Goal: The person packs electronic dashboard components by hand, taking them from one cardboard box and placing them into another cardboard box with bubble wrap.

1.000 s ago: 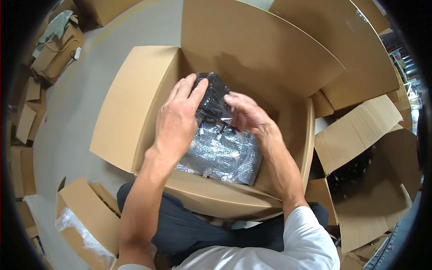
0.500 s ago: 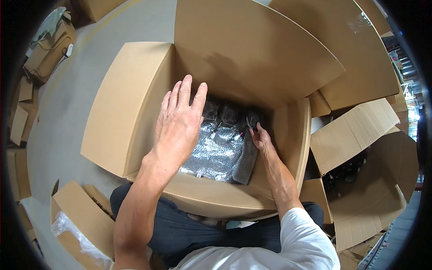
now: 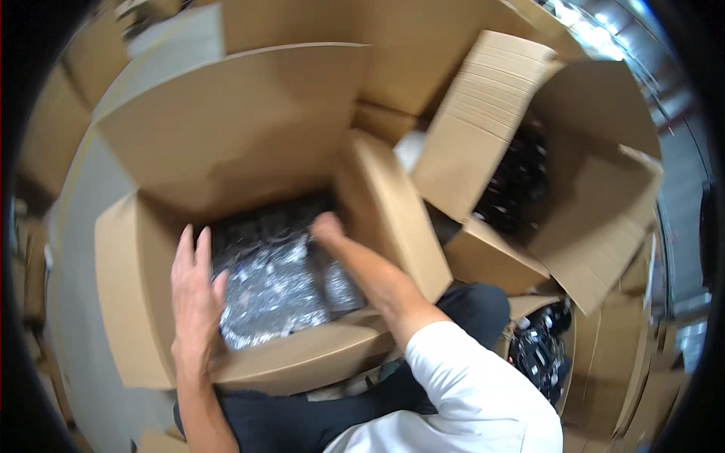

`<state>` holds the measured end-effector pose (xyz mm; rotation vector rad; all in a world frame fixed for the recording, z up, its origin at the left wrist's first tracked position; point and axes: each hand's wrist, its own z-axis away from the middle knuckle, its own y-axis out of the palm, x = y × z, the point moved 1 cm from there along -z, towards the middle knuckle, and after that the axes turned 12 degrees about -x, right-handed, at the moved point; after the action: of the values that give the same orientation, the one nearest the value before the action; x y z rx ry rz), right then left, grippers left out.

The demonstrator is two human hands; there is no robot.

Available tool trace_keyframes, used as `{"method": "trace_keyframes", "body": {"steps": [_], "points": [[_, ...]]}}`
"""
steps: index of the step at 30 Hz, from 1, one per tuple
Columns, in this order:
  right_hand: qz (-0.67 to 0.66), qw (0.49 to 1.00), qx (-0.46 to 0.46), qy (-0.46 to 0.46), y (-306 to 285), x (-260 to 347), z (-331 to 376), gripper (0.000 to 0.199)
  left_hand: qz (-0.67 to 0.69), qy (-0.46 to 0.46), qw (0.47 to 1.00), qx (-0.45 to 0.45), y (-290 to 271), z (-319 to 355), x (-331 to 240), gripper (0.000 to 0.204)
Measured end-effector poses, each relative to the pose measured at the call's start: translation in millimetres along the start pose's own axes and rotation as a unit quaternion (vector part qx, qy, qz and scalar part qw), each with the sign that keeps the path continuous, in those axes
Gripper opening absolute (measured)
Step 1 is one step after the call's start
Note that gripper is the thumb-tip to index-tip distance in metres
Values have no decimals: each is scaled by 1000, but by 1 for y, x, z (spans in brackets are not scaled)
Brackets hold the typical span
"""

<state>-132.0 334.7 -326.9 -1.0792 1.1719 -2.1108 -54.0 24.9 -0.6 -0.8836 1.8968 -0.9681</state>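
Between my knees stands a large open cardboard box [image 3: 302, 366]. A silvery sheet of bubble wrap [image 3: 264, 296] lies inside it, with dark wrapped bundles [image 3: 276, 224] along the far side, too blurred to make out. At the box's left side, over the edge of the bubble wrap, my left hand [image 3: 196, 283] is open with its fingers stretched out, holding nothing. Deeper in, my right hand [image 3: 327, 228] is by the right end of the dark bundles. Motion smears its fingers, so whether it grips one does not show.
To the right, another open carton [image 3: 596, 189] holds dark items [image 3: 517, 177], its ribbed flap [image 3: 483, 113] tilting toward my box. Black glossy parts [image 3: 540, 351] fill a lower box by my right knee. More cartons [image 3: 98, 53] stand at the far left on the grey floor [image 3: 79, 264].
The view has swung right, so my box sits further left in it. My left hand has dropped toward the box's left side. My right hand stays near the far right corner.
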Motion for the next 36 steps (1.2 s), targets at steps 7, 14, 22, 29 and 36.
{"method": "trace_keyframes", "body": {"steps": [7, 14, 22, 29, 36], "points": [[5, 913, 19, -408, -215, 104, 109, 42, 17, 53, 991, 120, 24, 18, -21, 67], [-177, 845, 293, -411, -428, -74, 214, 53, 270, 34, 887, 373, 34, 53, -86, 64], [-74, 972, -221, -23, -464, -425, 60, 52, 136, 139, 893, 406, 62, 84, -170, 60], [152, 962, -213, -79, -383, -423, -19, 93, 96, 126, 891, 426, 63, 89, -161, 60], [296, 933, -150, -142, -363, -419, -99, 105, 53, 114, 882, 454, 64, 85, -167, 64]]}}
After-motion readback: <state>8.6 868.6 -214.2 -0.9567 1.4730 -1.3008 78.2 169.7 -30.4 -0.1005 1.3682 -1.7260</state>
